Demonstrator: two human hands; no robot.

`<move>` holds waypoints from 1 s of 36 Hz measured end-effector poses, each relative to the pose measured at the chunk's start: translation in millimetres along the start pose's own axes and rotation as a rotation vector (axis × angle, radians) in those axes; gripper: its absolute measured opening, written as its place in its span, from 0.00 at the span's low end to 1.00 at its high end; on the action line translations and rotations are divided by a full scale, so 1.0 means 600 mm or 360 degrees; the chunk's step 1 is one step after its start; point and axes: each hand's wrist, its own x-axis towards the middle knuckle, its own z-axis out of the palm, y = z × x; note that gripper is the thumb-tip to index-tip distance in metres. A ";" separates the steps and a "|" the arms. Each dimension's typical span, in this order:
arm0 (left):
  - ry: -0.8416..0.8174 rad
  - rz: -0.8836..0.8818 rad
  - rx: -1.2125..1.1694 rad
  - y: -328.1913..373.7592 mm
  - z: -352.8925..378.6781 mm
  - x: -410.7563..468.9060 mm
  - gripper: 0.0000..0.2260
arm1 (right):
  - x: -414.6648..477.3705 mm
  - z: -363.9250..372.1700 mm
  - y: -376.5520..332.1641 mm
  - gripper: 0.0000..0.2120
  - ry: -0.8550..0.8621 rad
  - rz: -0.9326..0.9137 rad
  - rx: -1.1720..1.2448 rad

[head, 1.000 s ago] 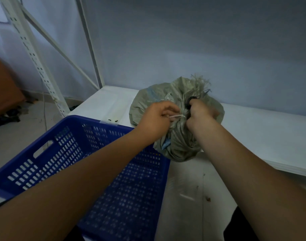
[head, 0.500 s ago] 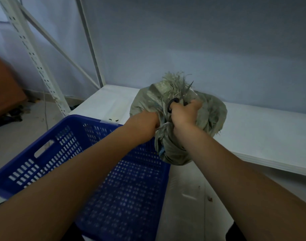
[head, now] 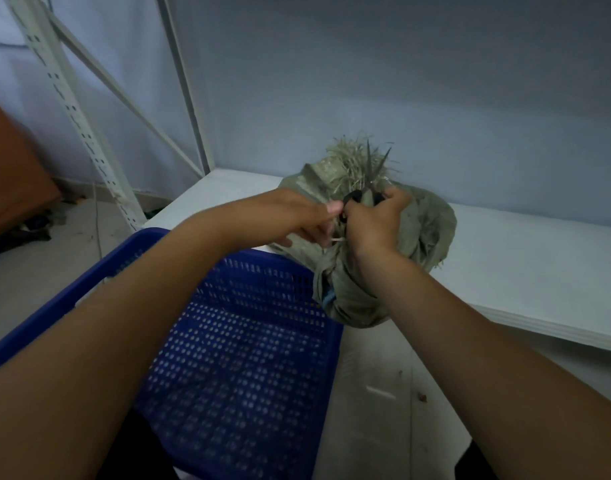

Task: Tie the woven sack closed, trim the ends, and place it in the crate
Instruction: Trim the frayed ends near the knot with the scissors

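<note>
A grey-green woven sack (head: pixel 425 230) sits at the front edge of a white shelf board (head: pixel 526 271), its frayed mouth (head: pixel 352 161) bunched upward. My right hand (head: pixel 373 223) grips the sack's gathered neck and holds black-handled scissors (head: pixel 375 168) with the blades open and pointing up. My left hand (head: pixel 307 220) pinches a pale tie end (head: pixel 337 240) beside the neck. A blue perforated plastic crate (head: pixel 248 358) stands empty just left of and below the sack.
A white perforated rack upright (head: pixel 72 109) with diagonal braces rises at the left. Behind the sack is a pale blue wall (head: pixel 401 81). Brown furniture (head: pixel 13 174) and dark clutter lie on the floor far left. Small scraps dot the floor (head: pixel 380 393) under the sack.
My left hand has slid left off the sack neck and now pulls the tie end sideways. The scissors in my right hand have risen, blades opened upward. The sack has shifted slightly.
</note>
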 end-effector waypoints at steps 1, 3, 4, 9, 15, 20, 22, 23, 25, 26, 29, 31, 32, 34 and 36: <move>0.0066 -0.0052 0.0043 -0.008 0.001 0.002 0.25 | -0.002 0.002 0.001 0.24 -0.0036 0.0002 0.0006; 0.0170 -0.0194 0.0118 -0.021 0.008 0.009 0.26 | -0.006 0.005 0.004 0.23 -0.0119 0.0021 0.0019; 0.0198 -0.0259 0.0102 -0.027 0.012 0.014 0.27 | -0.008 0.007 0.005 0.23 -0.0167 0.0035 0.0023; 0.0223 -0.0243 -0.0102 -0.042 0.018 0.024 0.32 | -0.026 0.017 0.000 0.26 -0.0457 0.0061 0.0131; -0.0014 -0.0089 -0.1280 -0.050 0.030 0.033 0.25 | -0.023 0.019 0.001 0.28 -0.0835 0.0225 0.0383; 0.0642 -0.0038 -0.1667 -0.042 0.039 0.048 0.18 | -0.019 0.017 0.010 0.22 -0.0964 0.0292 0.0518; 0.1001 -0.0128 -0.1824 -0.052 0.033 0.052 0.15 | -0.022 0.023 0.012 0.22 -0.0998 0.0331 0.0465; 0.1127 -0.0194 -0.1903 -0.057 0.029 0.054 0.16 | -0.024 0.025 0.013 0.22 -0.0982 0.0350 0.0422; 0.1240 -0.0318 -0.2051 -0.068 0.022 0.057 0.19 | -0.026 0.029 0.016 0.23 -0.0931 0.0351 0.0307; 0.1268 -0.0366 -0.2094 -0.071 0.020 0.058 0.20 | -0.027 0.031 0.018 0.23 -0.0903 0.0323 0.0202; 0.1321 -0.0425 -0.2151 -0.078 0.017 0.059 0.22 | -0.031 0.029 0.024 0.22 -0.0856 0.0219 -0.0122; 0.1309 -0.0470 -0.2153 -0.082 0.015 0.060 0.21 | -0.034 0.028 0.026 0.25 -0.0884 0.0212 -0.0172; 0.1261 -0.0496 -0.2137 -0.085 0.014 0.062 0.21 | -0.035 0.029 0.026 0.27 -0.0903 0.0209 -0.0180; 0.1151 -0.0578 -0.2010 -0.091 0.011 0.069 0.18 | -0.040 0.031 0.024 0.28 -0.0934 0.0204 -0.0209; 0.1105 -0.0690 -0.1857 -0.096 0.009 0.076 0.14 | -0.048 0.034 0.020 0.24 -0.0981 0.0194 -0.0216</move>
